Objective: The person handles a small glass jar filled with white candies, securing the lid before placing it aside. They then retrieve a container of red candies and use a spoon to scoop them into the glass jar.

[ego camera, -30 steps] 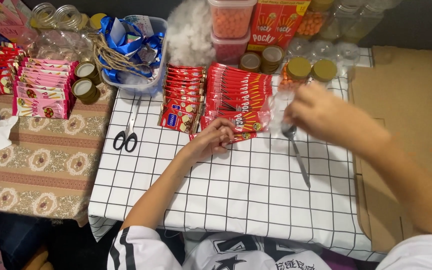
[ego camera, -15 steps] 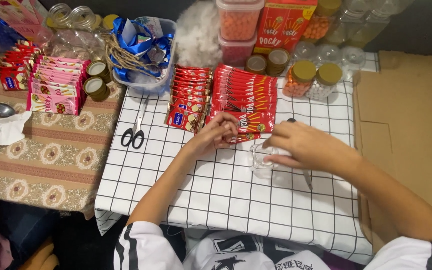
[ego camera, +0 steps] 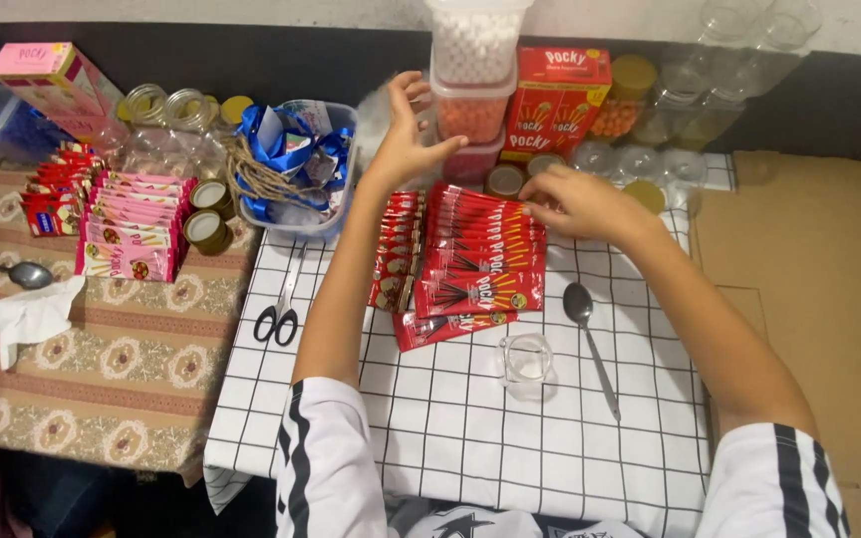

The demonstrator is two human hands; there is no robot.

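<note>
The left hand (ego camera: 406,149) is reached far forward to the stack of clear tubs (ego camera: 472,85), its fingers spread loose against the lower tub of orange beads and closed on nothing. The right hand (ego camera: 575,204) rests with relaxed, released fingers on the top edge of the red snack-stick packets (ego camera: 475,261), beside a small gold jar lid (ego camera: 503,180).

The tub stack is tall and narrow; a nudge from the left hand could, I judge, tip the top tub of white beads over the packets. The left forearm crosses close above the smaller packet row (ego camera: 397,249), so drawing it back carelessly may scatter them. The empty small glass jar (ego camera: 527,357) stands alone on the grid-cloth counter (ego camera: 510,448), near both elbows and easy to knock. The spoon (ego camera: 590,339) lies just beside it.

Counted: two stacked tubs in clear view, one loose jar, one spoon here and another (ego camera: 14,272) at far left, one pair of scissors (ego camera: 279,304), one red snack box (ego camera: 556,98). The overlapped packets are perhaps a dozen in the main fan; the view is too soft to be sure.
</note>
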